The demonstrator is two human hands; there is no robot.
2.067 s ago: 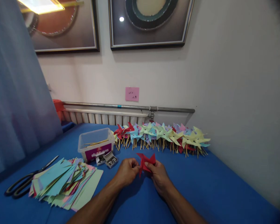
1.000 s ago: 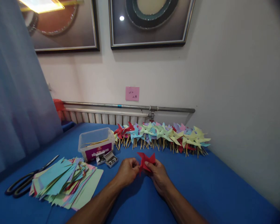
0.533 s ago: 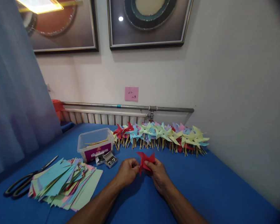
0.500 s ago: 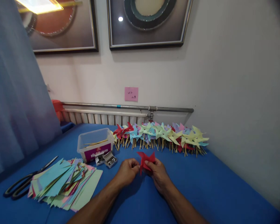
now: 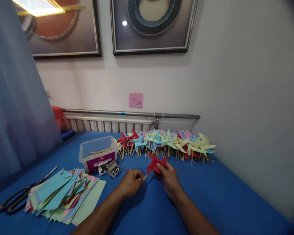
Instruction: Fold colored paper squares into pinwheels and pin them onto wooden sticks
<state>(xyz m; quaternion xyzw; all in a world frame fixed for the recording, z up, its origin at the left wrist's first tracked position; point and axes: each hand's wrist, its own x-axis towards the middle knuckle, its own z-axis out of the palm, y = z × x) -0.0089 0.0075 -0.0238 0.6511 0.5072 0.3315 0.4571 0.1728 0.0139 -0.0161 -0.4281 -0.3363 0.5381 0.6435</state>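
Note:
A red paper pinwheel (image 5: 155, 164) is held above the blue table by my right hand (image 5: 169, 178), whose thumb presses on its face near the middle. My left hand (image 5: 131, 181) pinches a thin wooden stick (image 5: 145, 177), the tip of which pokes out towards the pinwheel's lower left blade. Most of that stick is hidden by my fingers, and I cannot tell whether it touches the pinwheel. Two small open boxes of metal pushpins (image 5: 114, 170) lie left of and beyond my left hand.
Behind my hands is a long row of finished pinwheels (image 5: 169, 140) on sticks. To the left stand a clear plastic tub (image 5: 98, 147) with wooden sticks, a pile of coloured paper sheets (image 5: 63, 195) and black-handled scissors (image 5: 17, 197). A blue curtain (image 5: 19, 98) hangs at the left.
My hands have drawn slightly apart, and the stick's end now shows at my left fingertips. The pinwheel has turned to show more of its face. The view has shifted slightly.

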